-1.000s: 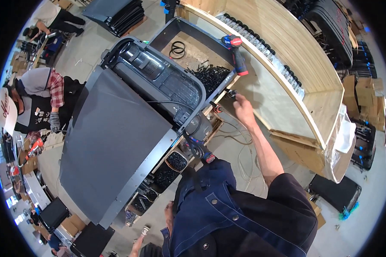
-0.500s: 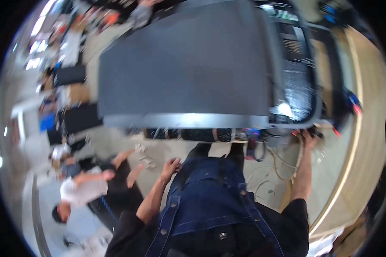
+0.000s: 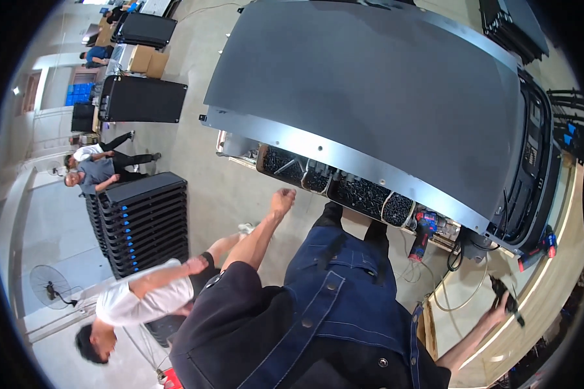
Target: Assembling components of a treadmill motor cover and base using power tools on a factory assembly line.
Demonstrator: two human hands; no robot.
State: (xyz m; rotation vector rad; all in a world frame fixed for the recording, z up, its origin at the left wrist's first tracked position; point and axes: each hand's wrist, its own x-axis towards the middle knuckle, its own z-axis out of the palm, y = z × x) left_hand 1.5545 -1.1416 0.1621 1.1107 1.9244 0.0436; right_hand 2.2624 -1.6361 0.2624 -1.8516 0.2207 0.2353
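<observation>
A dark power drill (image 3: 505,299) with a thin bit is gripped in my right hand (image 3: 498,311), held over the pale bench at the lower right. My left hand (image 3: 283,201) is lifted just in front of the bins, its fingers curled in; whatever may be between them is hidden. Beyond it lies a large dark grey panel (image 3: 370,84) with a silver metal edge strip (image 3: 305,144). Under that strip sit black bins of small dark screws (image 3: 363,196). A red and blue cordless drill (image 3: 423,236) stands at the right end of the bins.
Another red and blue tool (image 3: 538,249) lies by the panel's right corner, beside the wooden bench edge (image 3: 551,266). A hose (image 3: 461,305) loops over the bench. On the left, a co-worker in a white shirt (image 3: 146,295) stands near a stack of black frames (image 3: 152,227).
The view has turned, and the panel now sits farther right and tilted. My right hand has moved from the panel's corner to the lower right with the dark drill. My left hand has risen toward the bins.
</observation>
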